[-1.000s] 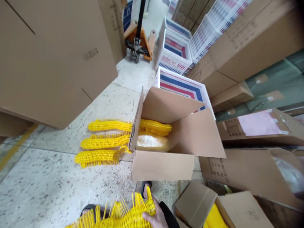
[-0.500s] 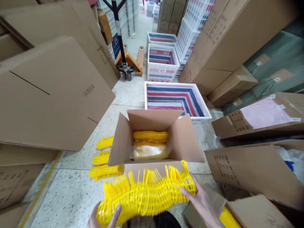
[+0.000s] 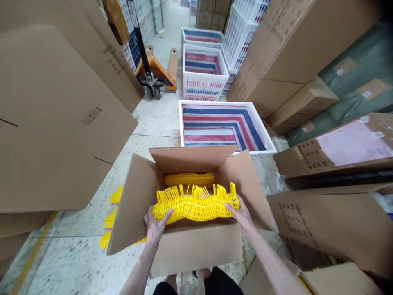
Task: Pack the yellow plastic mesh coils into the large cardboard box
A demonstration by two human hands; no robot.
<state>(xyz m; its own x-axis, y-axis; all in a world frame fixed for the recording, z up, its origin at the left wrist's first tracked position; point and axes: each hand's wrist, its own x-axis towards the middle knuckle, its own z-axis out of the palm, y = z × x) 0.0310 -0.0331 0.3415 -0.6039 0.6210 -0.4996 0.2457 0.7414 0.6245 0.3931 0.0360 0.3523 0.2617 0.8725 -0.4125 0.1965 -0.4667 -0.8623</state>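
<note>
An open cardboard box [image 3: 196,246] stands on the floor right in front of me. Both hands hold a long bundle of yellow plastic hangers [image 3: 196,203] inside its opening. My left hand [image 3: 155,225] grips the bundle's left end and my right hand [image 3: 241,213] grips its right end. Another yellow hanger bundle [image 3: 189,179] lies deeper in the box against the far wall. Ends of more yellow bundles [image 3: 110,219] show on the floor left of the box, mostly hidden by its left flap.
A white crate with a red-blue striped liner [image 3: 224,127] sits just behind the box, more crates [image 3: 204,71] beyond. An orange pallet jack [image 3: 155,69] stands at the back. Large cardboard sheets [image 3: 55,123] lean at left; cartons [image 3: 334,151] are stacked at right.
The hanger bundle went from near my lap forward and down into the box opening, both hands moving with it. The camera view tipped closer over the box.
</note>
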